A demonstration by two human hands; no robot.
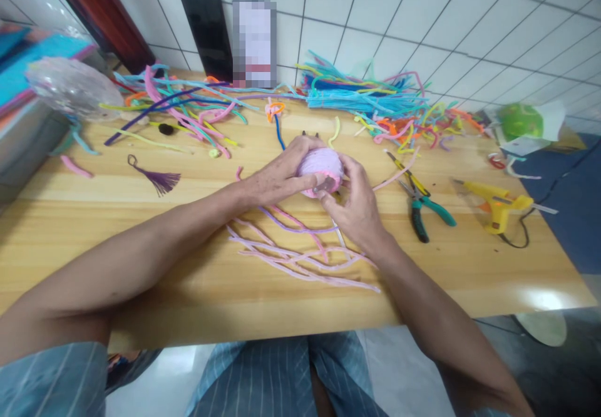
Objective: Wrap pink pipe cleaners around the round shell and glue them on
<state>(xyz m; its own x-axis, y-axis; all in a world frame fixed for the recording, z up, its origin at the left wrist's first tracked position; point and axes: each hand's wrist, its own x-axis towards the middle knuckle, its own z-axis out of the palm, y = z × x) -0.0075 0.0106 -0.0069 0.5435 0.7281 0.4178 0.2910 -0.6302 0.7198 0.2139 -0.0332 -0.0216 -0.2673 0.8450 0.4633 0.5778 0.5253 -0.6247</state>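
A wall (451,10) of white tiles with dark joint lines stands behind the light, wood-grained tabletop (469,279); bright glare (542,297) lies near its right front corner, a dark blue surface (575,185) shows beyond, and pale floor (394,367) below

Craft workspace, perhaps: pipe cleaners (361,99), glue gun (501,204)

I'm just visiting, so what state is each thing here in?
Lilac ball: held between both hands
Left hand: closed around the ball
Right hand: closed around the ball
Pink and lilac stems: loose, some crossing
Blue stems: gathered in a bundle
Pliers: handles spread
Glue gun: on its side, stick protruding
Tassel: flat, threads fanned
Screen: lit, propped up, contents blurred
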